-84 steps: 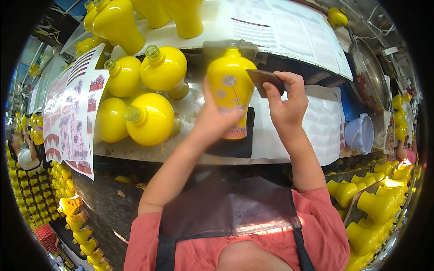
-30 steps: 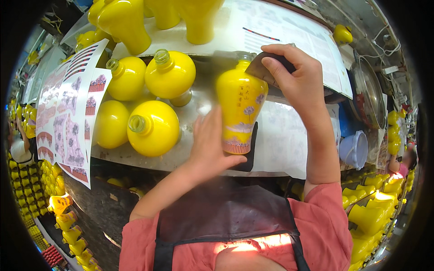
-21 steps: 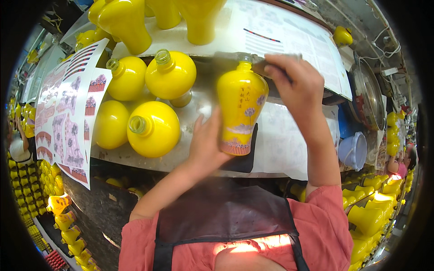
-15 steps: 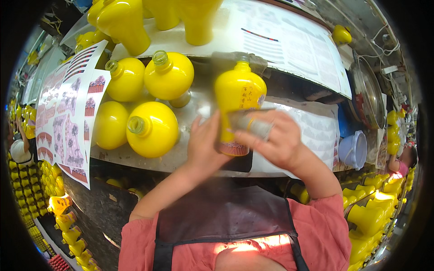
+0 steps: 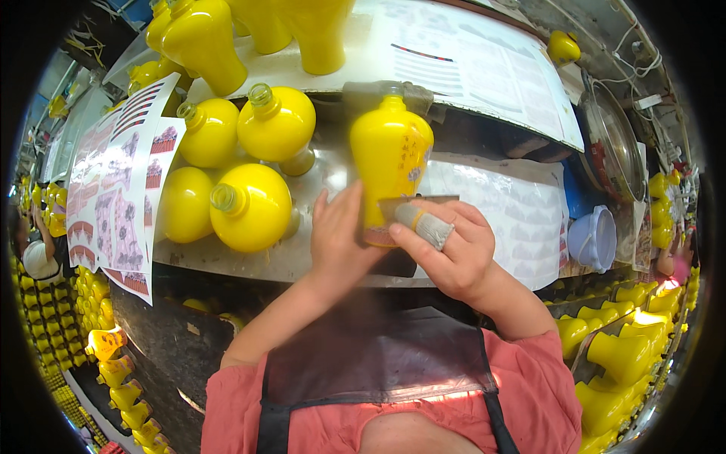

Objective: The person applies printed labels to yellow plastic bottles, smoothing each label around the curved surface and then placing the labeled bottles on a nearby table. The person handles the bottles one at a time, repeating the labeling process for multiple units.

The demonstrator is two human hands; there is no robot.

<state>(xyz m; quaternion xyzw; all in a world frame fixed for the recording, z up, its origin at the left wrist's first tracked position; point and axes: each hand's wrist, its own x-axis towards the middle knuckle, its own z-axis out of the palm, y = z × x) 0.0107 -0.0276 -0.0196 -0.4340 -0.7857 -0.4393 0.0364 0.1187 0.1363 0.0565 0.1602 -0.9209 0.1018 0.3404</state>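
Note:
A glossy yellow bottle (image 5: 387, 144) with dark lettering and a floral decal leans on the bench, its glass neck against a dark pad (image 5: 355, 97). My left hand (image 5: 340, 234) is closed against the bottle's lower left side; some of its fingers are hidden. In my right hand (image 5: 465, 253) is a thin, flat dark scraper (image 5: 446, 198), lying across the bottle's lower right side. A grey wrap (image 5: 425, 227) with a yellow band is at the index finger of that hand; whether it covers the finger or a handle, I cannot tell.
Several round yellow bottles (image 5: 251, 208) stand left of my hands, beside printed decal sheets (image 5: 113, 197). Upturned yellow bottles (image 5: 204, 45) are on the raised shelf. More sheets (image 5: 499, 212) lie to the right, near a pale bucket (image 5: 592, 240). Other people work at both sides.
The bottle has turned slightly, its lettering shifting toward the right edge. My right hand's scraper, blurred before, now shows plainly against the lower bottle. The whole view has shifted slightly.

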